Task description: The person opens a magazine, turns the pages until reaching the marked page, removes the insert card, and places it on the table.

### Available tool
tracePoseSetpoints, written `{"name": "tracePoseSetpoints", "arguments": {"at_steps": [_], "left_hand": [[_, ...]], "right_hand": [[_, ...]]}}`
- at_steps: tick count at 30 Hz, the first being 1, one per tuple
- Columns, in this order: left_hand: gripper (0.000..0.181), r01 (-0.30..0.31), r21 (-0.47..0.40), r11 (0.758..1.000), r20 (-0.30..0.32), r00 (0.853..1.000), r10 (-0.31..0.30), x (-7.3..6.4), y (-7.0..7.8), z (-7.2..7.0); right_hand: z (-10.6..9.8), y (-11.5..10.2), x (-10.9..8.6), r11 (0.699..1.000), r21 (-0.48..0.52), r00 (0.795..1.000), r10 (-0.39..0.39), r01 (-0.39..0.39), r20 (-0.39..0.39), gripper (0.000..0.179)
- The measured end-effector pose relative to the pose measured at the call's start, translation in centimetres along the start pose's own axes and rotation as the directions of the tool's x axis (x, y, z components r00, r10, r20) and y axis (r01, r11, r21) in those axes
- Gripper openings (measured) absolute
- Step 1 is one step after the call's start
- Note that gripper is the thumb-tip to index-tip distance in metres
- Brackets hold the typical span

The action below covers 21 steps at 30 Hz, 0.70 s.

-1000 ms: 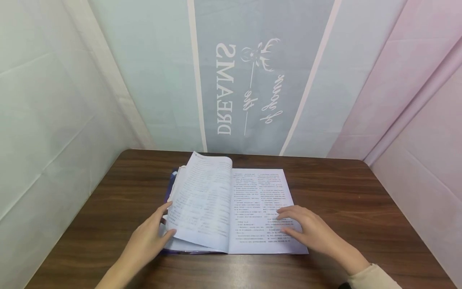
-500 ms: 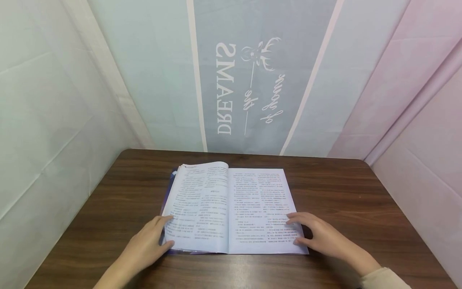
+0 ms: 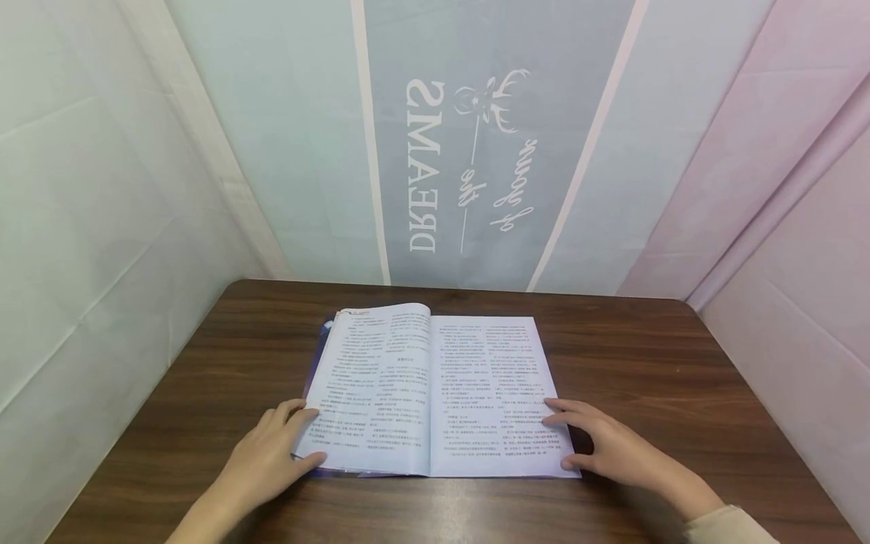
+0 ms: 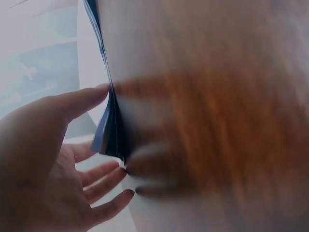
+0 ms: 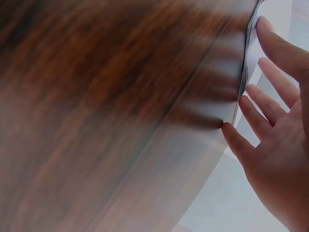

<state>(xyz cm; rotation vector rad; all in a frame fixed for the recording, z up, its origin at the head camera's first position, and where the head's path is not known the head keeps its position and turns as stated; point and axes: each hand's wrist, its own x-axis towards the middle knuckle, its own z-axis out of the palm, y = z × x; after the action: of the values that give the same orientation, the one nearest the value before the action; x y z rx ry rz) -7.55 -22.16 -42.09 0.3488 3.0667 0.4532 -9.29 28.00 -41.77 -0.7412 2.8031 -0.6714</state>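
An open book (image 3: 485, 400) lies on the table, both pages filled with small print and a dark blue cover showing along its left side. My left hand (image 3: 258, 457) rests at the lower left corner, thumb and index fingertips on the page edge, the others partly hidden behind. At the lower right edge, thumb and fingertips of my right hand (image 3: 621, 449) touch the margin. In the left wrist view the left fingers (image 4: 104, 172) lie spread and loose by the slightly fanned page edges (image 4: 111, 130). Loosely extended fingers (image 5: 263, 104) meet the book's edge in the right wrist view.
The dark brown wood table (image 3: 652, 370) runs back to a hanging curtain (image 3: 299, 151) printed with mirrored lettering and a deer head. Pale cloth walls stand at the left (image 3: 88, 249) and right (image 3: 809, 302).
The leaf that was lifted over the left side now lies down there. My left hand has let it go and drawn slightly outward; my right hand has slid right toward the page's edge.
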Motion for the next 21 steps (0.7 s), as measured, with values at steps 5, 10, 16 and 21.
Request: {"name": "tracePoseSetpoints", "arguments": {"at_steps": [5, 10, 16, 21], "left_hand": [[0.067, -0.029, -0.010, 1.000, 0.006, 1.000, 0.029, 0.0, -0.6, -0.2], [0.067, -0.028, -0.004, 1.000, 0.008, 1.000, 0.028, 0.2, -0.9, -0.1], [0.067, -0.024, 0.002, 1.000, 0.010, 1.000, 0.024, 0.2, -0.9, -0.1], [0.066, -0.016, 0.039, 0.999, 0.014, 1.000, 0.015, 0.3, -0.6, -0.3]], "right_hand": [[0.0, -0.1, 0.2, 1.000, -0.005, 1.000, -0.002, 0.002, -0.021, 0.045], [0.0, -0.1, 0.7, 0.999, -0.033, 0.997, -0.043, 0.041, -0.071, 0.046], [-0.2, -0.2, 1.6, 0.993, -0.044, 0.979, -0.115, 0.109, -0.167, 0.042], [-0.6, -0.7, 2.5, 0.990, -0.062, 0.955, -0.141, 0.130, -0.259, 0.040]]}}
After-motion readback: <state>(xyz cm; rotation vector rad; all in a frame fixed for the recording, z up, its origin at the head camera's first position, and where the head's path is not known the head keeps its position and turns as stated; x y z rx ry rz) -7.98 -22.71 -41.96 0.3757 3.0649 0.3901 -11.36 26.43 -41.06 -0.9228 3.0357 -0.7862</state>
